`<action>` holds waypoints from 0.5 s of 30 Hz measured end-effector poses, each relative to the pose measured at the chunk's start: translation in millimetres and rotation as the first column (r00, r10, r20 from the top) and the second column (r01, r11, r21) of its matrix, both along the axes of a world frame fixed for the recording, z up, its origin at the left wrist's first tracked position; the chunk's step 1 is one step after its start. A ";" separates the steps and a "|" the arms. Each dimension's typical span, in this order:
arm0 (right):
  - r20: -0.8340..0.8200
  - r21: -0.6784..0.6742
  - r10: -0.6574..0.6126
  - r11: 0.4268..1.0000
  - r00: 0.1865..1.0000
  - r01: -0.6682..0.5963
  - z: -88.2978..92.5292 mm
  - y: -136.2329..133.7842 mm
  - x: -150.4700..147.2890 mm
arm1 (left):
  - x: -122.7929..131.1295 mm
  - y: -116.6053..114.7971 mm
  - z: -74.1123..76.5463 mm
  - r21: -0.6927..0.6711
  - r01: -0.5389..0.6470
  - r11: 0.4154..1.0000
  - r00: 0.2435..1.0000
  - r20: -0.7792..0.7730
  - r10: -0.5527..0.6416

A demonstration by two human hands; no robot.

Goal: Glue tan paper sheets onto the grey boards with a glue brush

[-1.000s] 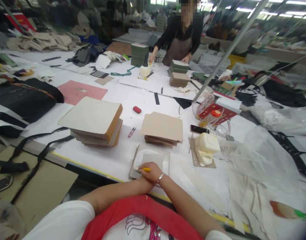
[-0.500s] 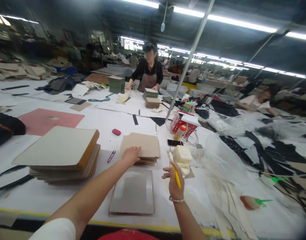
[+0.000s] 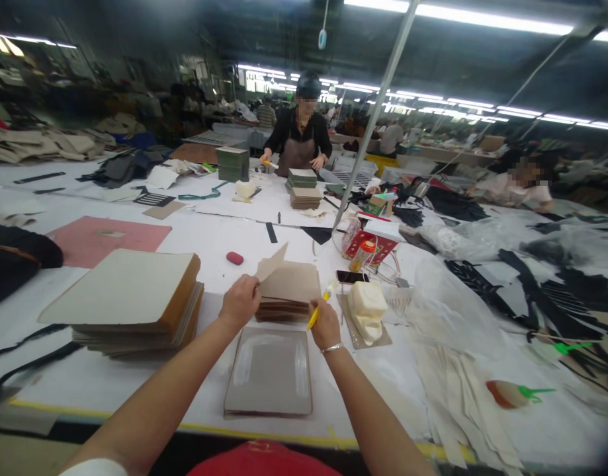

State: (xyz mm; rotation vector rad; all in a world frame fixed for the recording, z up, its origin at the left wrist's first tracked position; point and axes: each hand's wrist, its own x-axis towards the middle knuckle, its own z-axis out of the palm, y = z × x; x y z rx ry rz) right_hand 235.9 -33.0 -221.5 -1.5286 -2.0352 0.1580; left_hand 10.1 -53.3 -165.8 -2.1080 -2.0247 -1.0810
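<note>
Head view: the left hand (image 3: 240, 301) pinches a corner of the top tan sheet (image 3: 272, 263), bent up from the stack (image 3: 290, 297) just ahead, probably to separate one piece. The right hand (image 3: 325, 325) grips a yellow tool (image 3: 319, 305), tip kept away. A grey board (image 3: 270, 370) lies between the forearms.

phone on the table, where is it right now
In the head view the phone lies flat right of centre, between the red box and the cream container.

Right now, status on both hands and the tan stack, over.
Left hand pinching top sheet, corner lifted off tan stack. Right hand gripping yellow tool beside it. Grey board on stack's near side.
</note>
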 end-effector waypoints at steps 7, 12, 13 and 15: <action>-0.212 -0.265 -0.067 0.964 0.975 0.008 -11.1 -49.1 -27.1 | 10.6 -74.8 -14.8 -0.122 -0.205 0.971 0.822 0.518 0.238; -0.192 -0.234 -0.021 0.972 0.981 -0.025 -35.8 -66.5 -26.6 | -17.7 -96.7 -41.3 -0.149 -0.406 0.902 0.775 0.466 0.426; -0.191 -0.185 -0.033 0.983 0.981 -0.003 -39.1 -66.7 -22.5 | -27.5 -97.6 -44.4 -0.167 -0.442 0.881 0.738 0.490 0.463; -0.177 -0.073 -0.056 0.996 0.983 0.043 -43.7 -62.6 -13.4 | -46.0 -98.4 -46.5 -0.183 -0.484 0.855 0.632 0.603 0.487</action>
